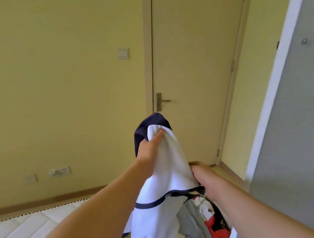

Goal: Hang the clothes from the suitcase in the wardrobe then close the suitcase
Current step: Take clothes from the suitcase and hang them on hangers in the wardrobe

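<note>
You've got the white jacket (169, 162) up in front of the door (194, 56), left hand (150, 148) bunched round its top, right hand (204, 178) gripping the zip edge lower down, so I'd shake it straight before hanging.

A home bedroom: a quilted mattress (27, 225) at lower left, a door (194, 56) with lever handle (162, 101) at centre, a switch (123, 53) and sockets (60, 171) on the yellow wall (63, 110), a grey wardrobe (297, 103) at right.
</note>
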Demonstrator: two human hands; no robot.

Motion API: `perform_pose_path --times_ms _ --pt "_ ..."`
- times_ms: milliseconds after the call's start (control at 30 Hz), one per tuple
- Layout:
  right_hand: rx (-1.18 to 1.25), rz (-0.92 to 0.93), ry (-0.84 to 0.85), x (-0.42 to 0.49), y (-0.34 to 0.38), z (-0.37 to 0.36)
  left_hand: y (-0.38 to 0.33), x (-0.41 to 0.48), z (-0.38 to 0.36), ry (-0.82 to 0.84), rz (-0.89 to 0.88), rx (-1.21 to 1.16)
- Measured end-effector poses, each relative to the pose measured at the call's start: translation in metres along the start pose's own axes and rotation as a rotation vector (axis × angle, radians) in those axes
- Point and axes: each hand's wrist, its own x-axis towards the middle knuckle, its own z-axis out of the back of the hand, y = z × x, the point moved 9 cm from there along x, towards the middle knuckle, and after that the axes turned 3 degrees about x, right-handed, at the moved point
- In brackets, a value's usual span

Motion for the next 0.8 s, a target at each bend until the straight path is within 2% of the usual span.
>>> perform_pose_path --times_ms 100,167,233,300,367,467,533,633,700,800 --pt "0.087 -0.095 0.016 -0.044 -0.019 0.022 -0.029 -0.041 -0.023 0.026 -0.025 -0.121" --pt "0.264 -0.181 0.100 -0.075 -0.028 0.028 -0.047 -0.069 -0.036 0.072 -0.058 -0.195" --pt "0.307 -0.180 0.134 -0.097 -0.027 0.027 -0.059 -0.091 -0.046 0.129 -0.076 -0.221" --pt "0.302 -0.066 0.090 -0.111 -0.025 0.035 -0.063 -0.116 -0.057 0.194 -0.078 -0.203" --pt "0.155 0.082 -0.041 -0.123 -0.018 0.053 -0.065 -0.137 -0.068 0.270 -0.074 -0.186" --pt "0.179 0.219 -0.024 -0.151 -0.004 0.074 -0.058 -0.164 -0.093 0.387 -0.022 -0.148" --pt "0.142 0.238 -0.020 -0.168 -0.003 0.090 -0.051 -0.178 -0.110 0.426 0.028 -0.106" --pt "0.084 0.224 -0.093 -0.187 -0.003 0.114 -0.048 -0.186 -0.130 0.382 0.067 -0.009" --pt "0.113 0.239 -0.240 -0.196 -0.004 0.147 -0.050 -0.187 -0.139 0.294 0.043 0.120" --pt "0.225 0.278 -0.496 -0.214 -0.008 0.196 -0.054 -0.192 -0.141 0.108 -0.064 0.436"
